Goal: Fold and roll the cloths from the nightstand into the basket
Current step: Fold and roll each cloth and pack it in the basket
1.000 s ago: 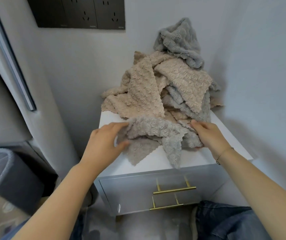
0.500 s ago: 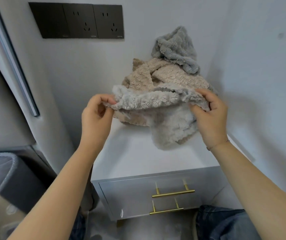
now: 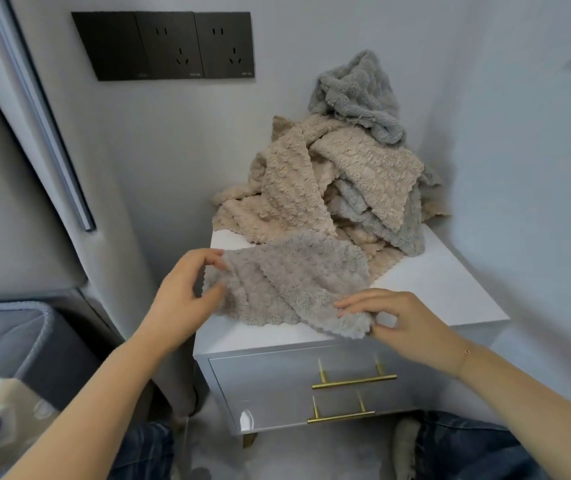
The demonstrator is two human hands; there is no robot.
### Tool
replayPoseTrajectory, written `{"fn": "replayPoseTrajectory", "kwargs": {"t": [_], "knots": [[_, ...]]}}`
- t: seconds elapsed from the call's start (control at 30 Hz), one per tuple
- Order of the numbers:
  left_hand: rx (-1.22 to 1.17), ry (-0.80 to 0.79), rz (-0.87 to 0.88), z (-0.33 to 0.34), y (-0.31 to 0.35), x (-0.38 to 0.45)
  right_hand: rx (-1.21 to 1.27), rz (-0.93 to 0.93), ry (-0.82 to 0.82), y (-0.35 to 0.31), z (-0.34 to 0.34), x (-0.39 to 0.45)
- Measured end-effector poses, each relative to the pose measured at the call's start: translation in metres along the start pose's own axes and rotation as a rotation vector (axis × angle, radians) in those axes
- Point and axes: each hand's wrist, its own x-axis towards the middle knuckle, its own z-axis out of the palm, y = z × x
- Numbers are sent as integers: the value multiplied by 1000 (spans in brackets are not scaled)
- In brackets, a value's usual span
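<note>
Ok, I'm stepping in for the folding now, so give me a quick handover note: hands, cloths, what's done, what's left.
Left hand: pinching the left edge of the grey cloth.
Right hand: pinching its near right corner.
Grey cloth: spread on the front of the nightstand, not yet folded.
Pile: beige and grey cloths heaped at the back of the nightstand.
Basket: probably the grey bin at lower left; contents not visible.
Done: one cloth laid out.
Left: fold and roll it, put it in the basket, then repeat for the pile.

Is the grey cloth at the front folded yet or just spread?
Spread: the grey cloth lies flat on the nightstand, no fold visible, left hand and right hand at its corners.
</note>
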Motion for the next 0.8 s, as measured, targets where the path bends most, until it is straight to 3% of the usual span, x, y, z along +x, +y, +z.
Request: {"fn": "replayPoseTrajectory", "kwargs": {"t": [0.2,0.27,0.4,0.5,0.63,0.7,0.8], "knots": [[218,-307,-122,22,-4,43,191,89,66,-17,-13,3],[337,-389,-42,24,-15,39,232,92,104,-15,-19,4],[277,-315,156,16,-24,20,241,96,141,-11,-26,6],[283,-286,220,3,-25,11,259,138,-18,-19,-35,4],[7,-386,101,-12,1,-11,230,196,-188,-23,-40,-3],[-95,-391,64,-16,10,-15,186,238,-157,-21,-39,-3],[-65,-369,52,-17,12,-11,182,305,-9,-24,-32,1]]}}
